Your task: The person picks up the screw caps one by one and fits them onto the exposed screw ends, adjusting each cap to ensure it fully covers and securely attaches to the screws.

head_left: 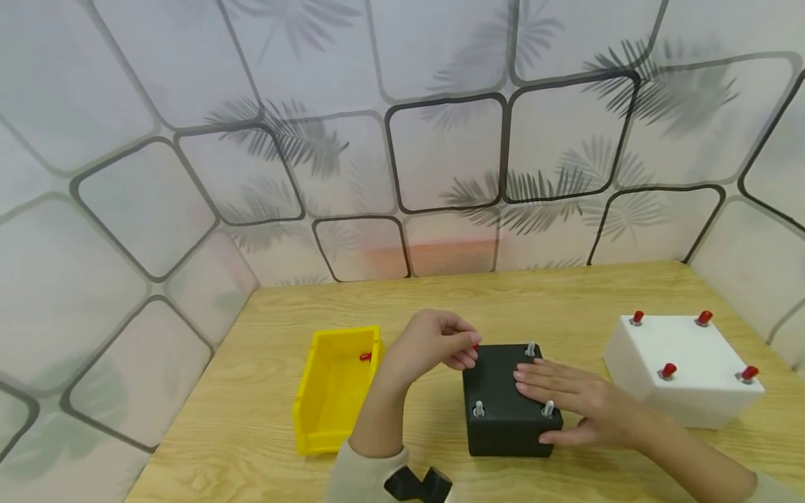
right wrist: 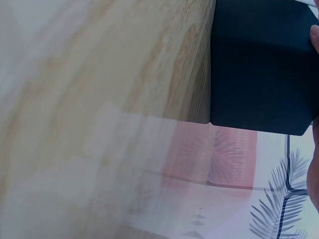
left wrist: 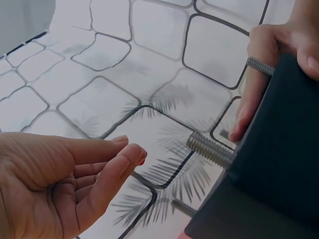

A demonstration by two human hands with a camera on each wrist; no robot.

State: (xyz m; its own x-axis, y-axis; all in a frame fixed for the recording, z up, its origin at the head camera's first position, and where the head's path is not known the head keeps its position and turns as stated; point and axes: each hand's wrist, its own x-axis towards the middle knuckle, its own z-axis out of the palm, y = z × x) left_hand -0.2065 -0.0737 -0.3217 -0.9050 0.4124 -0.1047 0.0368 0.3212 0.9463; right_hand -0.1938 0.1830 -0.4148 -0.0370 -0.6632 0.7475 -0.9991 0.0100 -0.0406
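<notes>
My left hand (head_left: 432,349) pinches a small red cap (head_left: 476,346) between thumb and fingers, close to the far left corner of a black box (head_left: 503,381). In the left wrist view only a sliver of that cap (left wrist: 143,160) shows past the fingertips, apart from the bare threaded studs (left wrist: 212,151) that stick out of the box. My right hand (head_left: 575,399) lies over the box's right side, fingers straight on the top and thumb at the near edge. In the right wrist view, the box's dark side (right wrist: 261,74) shows, with part of that hand at the frame's edge.
Left of the box stands a yellow bin (head_left: 305,391) with another red cap (head_left: 365,356) inside. At the right is a white box (head_left: 692,349) whose studs carry red caps (head_left: 668,370). Patterned fabric walls (head_left: 440,154) surround the wooden table (head_left: 214,419).
</notes>
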